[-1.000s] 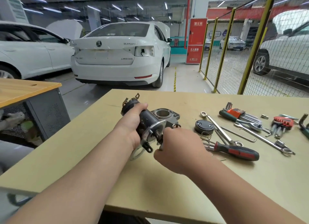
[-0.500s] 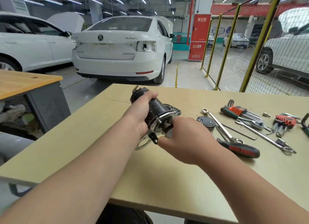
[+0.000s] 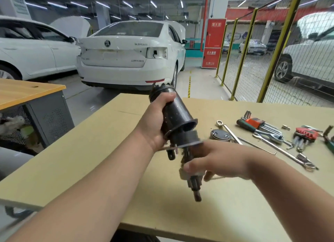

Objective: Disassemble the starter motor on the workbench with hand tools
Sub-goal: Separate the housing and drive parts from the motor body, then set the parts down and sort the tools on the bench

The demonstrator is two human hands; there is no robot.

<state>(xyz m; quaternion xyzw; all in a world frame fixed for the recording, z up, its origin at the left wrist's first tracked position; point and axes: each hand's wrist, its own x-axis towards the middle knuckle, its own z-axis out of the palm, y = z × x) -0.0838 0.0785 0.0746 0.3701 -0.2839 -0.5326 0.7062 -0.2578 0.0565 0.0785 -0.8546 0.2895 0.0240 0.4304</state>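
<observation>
from the head camera: starter motor held clear of the desk and tilted, far end up and away. left hand clenched round the black housing, thumb hooked over near the upper end, most likely to anchor the shell. right hand just below and nearer, thumb and fingers pinched on the shaft assembly poking out of the housing's flared mouth. remaining fingers loosely spread, details blurred. both hands set in line along the motor's axis, probably so the core can be drawn straight out without snagging. some risk of loose bits dropping from the open mouth.

pale tan desk under both hands. just beyond the right hand, a round black cap lying flat, with a slim spanner touching or just beside it. further to that hand's right, a hex key set in an orange holder, a second set in a red holder and a long spanner, all within reach and presumably laid out for the job.

well beyond the left hand, a white car tail-on in a lit workshop. off to that hand's left, another desk with an orange top. beyond the right hand, a red cabinet and a yellow-posted mesh fence.
</observation>
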